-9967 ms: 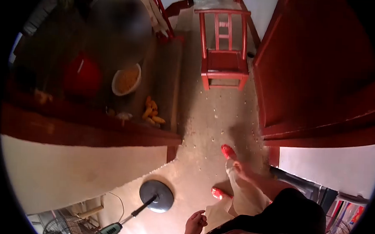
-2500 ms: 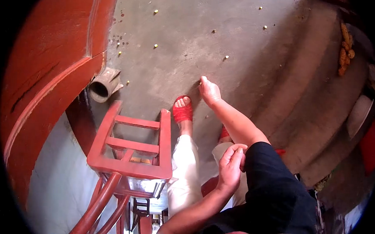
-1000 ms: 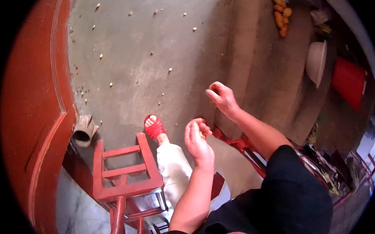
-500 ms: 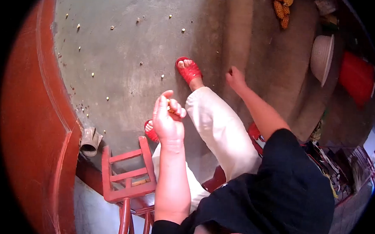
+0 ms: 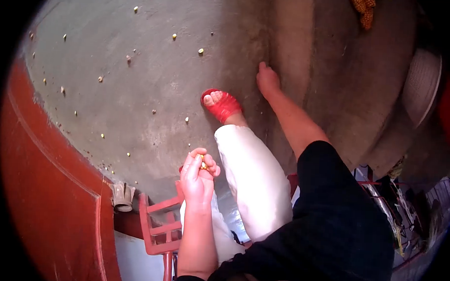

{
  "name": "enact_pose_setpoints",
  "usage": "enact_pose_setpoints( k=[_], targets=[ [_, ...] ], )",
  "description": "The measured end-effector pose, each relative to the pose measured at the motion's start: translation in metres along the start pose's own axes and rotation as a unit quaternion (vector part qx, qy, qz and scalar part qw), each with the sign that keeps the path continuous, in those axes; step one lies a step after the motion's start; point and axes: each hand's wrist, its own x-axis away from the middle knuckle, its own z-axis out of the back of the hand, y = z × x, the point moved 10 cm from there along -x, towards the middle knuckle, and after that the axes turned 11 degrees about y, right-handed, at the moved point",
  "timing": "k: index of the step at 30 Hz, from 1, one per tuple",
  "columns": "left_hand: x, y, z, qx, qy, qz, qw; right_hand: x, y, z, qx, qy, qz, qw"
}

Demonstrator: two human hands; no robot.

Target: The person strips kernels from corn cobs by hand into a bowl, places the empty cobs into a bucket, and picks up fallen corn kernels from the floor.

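The grey floor (image 5: 158,64) spreads ahead of and beneath both hands, with a red wooden panel (image 5: 50,174) off to the left hand's left. A red chair (image 5: 147,222) stands behind that hand, nearer the body. Well to the right of the right hand sits a pale basin (image 5: 422,88); the corn cobs (image 5: 365,14) lie ahead and rightward of it. One red slipper (image 5: 226,108) shows between the hands. The left hand (image 5: 198,179) is cupped palm up, fingers curled around a few yellow kernels (image 5: 203,165). The right hand (image 5: 269,83) reaches low, fingers drawn in; whether they pinch anything cannot be told. Loose kernels (image 5: 201,51) dot the floor ahead of the left hand. This looks like gathering by hand; lifting such small pieces calls for a fine fingertip pinch, with the cupped palm kept level.
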Motion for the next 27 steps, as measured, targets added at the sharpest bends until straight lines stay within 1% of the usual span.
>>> enact_pose_setpoints(
  k=[1,2,4,5,6,7,8,10,12,14,16,17,19,20,23,25,26,27],
  targets=[
    [-0.001,-0.001,-0.003,-0.009,0.004,0.01,1.0,-0.001,-0.005,0.0,0.016,-0.019,0.033,0.999],
    [-0.001,0.0,-0.005,-0.014,0.004,0.009,1.0,0.0,-0.003,0.001,0.011,-0.018,0.03,0.999],
    [-0.005,-0.002,-0.001,-0.079,0.041,0.029,0.996,0.005,-0.001,0.004,-0.059,-0.03,0.005,0.998],
    [-0.008,0.001,-0.002,-0.103,0.027,0.029,0.994,0.008,0.001,0.006,-0.061,-0.023,0.004,0.998],
    [-0.012,0.009,-0.007,-0.105,0.02,0.025,0.994,0.01,0.009,0.011,-0.155,0.011,-0.05,0.987],
    [-0.017,0.014,-0.012,-0.158,0.011,0.026,0.987,0.008,0.017,0.014,-0.246,0.045,-0.103,0.963],
    [-0.022,0.018,-0.017,-0.212,0.001,0.027,0.977,0.0,0.015,0.013,-0.248,0.054,-0.104,0.962],
    [-0.033,0.028,-0.037,-0.228,-0.017,0.04,0.973,-0.003,0.003,0.024,-0.216,0.114,-0.053,0.968],
    [-0.04,0.046,-0.061,-0.264,-0.062,-0.008,0.963,0.007,0.0,0.028,-0.207,0.126,-0.05,0.969],
    [-0.048,0.06,-0.079,-0.259,-0.1,-0.011,0.961,0.007,-0.001,0.039,-0.199,0.159,-0.04,0.966],
    [-0.056,0.075,-0.092,-0.27,-0.151,-0.044,0.95,0.038,0.017,0.032,-0.22,0.124,-0.073,0.965],
    [-0.062,0.085,-0.096,-0.275,-0.158,-0.063,0.946,0.054,0.024,0.032,-0.22,0.128,-0.079,0.964],
    [-0.077,0.105,-0.099,-0.273,-0.162,-0.068,0.946,0.054,0.037,0.029,-0.127,0.084,-0.109,0.982],
    [-0.086,0.114,-0.098,-0.268,-0.171,-0.069,0.945,0.046,0.038,0.028,-0.124,0.094,-0.107,0.982],
    [-0.097,0.136,-0.101,-0.261,-0.181,-0.096,0.943,0.047,0.018,0.016,-0.115,0.068,-0.093,0.987],
    [-0.095,0.144,-0.099,-0.288,-0.178,-0.093,0.936,0.037,0.004,0.011,-0.111,0.076,-0.099,0.986],
    [-0.095,0.146,-0.098,-0.308,-0.176,-0.096,0.93,0.031,0.003,0.007,-0.111,0.094,-0.099,0.984],
    [-0.095,0.149,-0.1,-0.309,-0.193,-0.102,0.926,0.034,0.012,-0.005,-0.103,0.135,-0.124,0.978]
  ],
)
